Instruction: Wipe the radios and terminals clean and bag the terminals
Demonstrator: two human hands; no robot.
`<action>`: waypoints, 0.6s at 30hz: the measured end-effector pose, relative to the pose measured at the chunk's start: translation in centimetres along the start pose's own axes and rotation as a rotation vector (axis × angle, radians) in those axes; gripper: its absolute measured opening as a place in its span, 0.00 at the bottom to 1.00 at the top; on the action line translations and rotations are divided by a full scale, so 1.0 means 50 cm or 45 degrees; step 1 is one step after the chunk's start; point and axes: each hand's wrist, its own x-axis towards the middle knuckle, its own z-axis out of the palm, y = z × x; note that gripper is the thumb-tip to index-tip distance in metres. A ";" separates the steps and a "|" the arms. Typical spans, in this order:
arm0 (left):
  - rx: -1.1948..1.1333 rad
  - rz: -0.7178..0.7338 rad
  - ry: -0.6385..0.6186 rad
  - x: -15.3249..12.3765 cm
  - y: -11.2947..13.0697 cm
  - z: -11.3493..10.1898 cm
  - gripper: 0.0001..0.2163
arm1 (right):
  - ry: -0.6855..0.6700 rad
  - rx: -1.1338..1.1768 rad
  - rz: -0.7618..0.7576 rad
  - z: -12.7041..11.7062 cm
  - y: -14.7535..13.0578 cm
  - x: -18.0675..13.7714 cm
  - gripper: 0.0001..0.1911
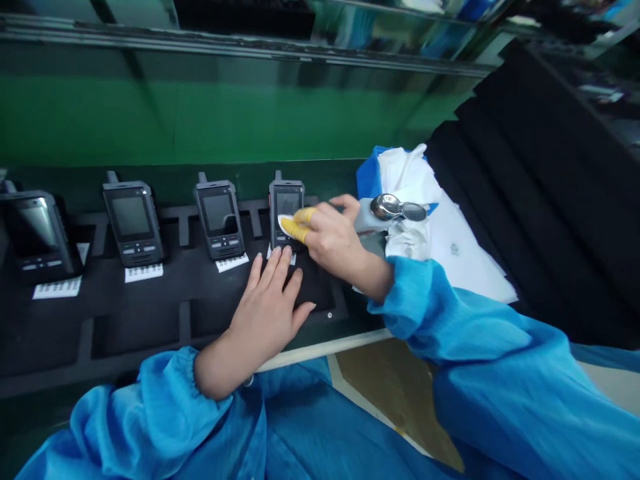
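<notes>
A: Right hand?
B: Grip pinching white pad, fingers in yellow covers. Pad on front of handheld device.
A: Left hand?
B: Palm down, grip spread, fingertips by device's lower edge; can't tell if touching.
A: Device where?
B: Right end of row of four, at black tray. Metal-topped bottle right, beside white tissues.

Four handheld devices, two finger cots
</notes>
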 end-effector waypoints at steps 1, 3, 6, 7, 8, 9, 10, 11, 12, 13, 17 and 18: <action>-0.007 0.004 0.025 -0.002 0.000 -0.002 0.20 | -0.007 -0.002 -0.073 -0.006 -0.008 -0.015 0.17; -0.030 0.030 0.103 -0.012 -0.002 -0.013 0.16 | -0.002 -0.001 -0.190 -0.022 -0.023 -0.039 0.16; -0.073 0.038 0.241 -0.038 -0.018 -0.038 0.13 | 0.055 0.008 -0.226 -0.040 -0.038 -0.039 0.17; -0.069 0.013 0.264 -0.048 -0.027 -0.046 0.14 | 0.067 0.016 -0.181 -0.043 -0.042 -0.027 0.17; -0.052 -0.023 0.274 -0.058 -0.037 -0.053 0.14 | 0.068 0.031 -0.120 -0.044 -0.046 -0.010 0.18; -0.024 -0.066 0.264 -0.068 -0.048 -0.057 0.14 | 0.063 0.056 -0.057 -0.042 -0.050 0.012 0.19; 0.009 -0.110 0.240 -0.077 -0.058 -0.059 0.15 | 0.051 0.087 -0.001 -0.039 -0.055 0.037 0.19; 0.041 -0.152 0.207 -0.084 -0.068 -0.060 0.16 | 0.041 0.123 0.035 -0.033 -0.061 0.065 0.20; 0.069 -0.186 0.174 -0.090 -0.075 -0.059 0.18 | 0.033 0.154 0.050 -0.026 -0.067 0.094 0.20; 0.092 -0.209 0.147 -0.095 -0.081 -0.056 0.20 | 0.025 0.177 0.053 -0.018 -0.074 0.122 0.21; 0.148 -0.226 0.106 -0.101 -0.085 -0.047 0.26 | -0.025 0.186 0.003 0.019 -0.099 0.205 0.23; 0.151 -0.227 0.100 -0.101 -0.084 -0.046 0.26 | -0.034 0.178 -0.025 0.026 -0.105 0.212 0.23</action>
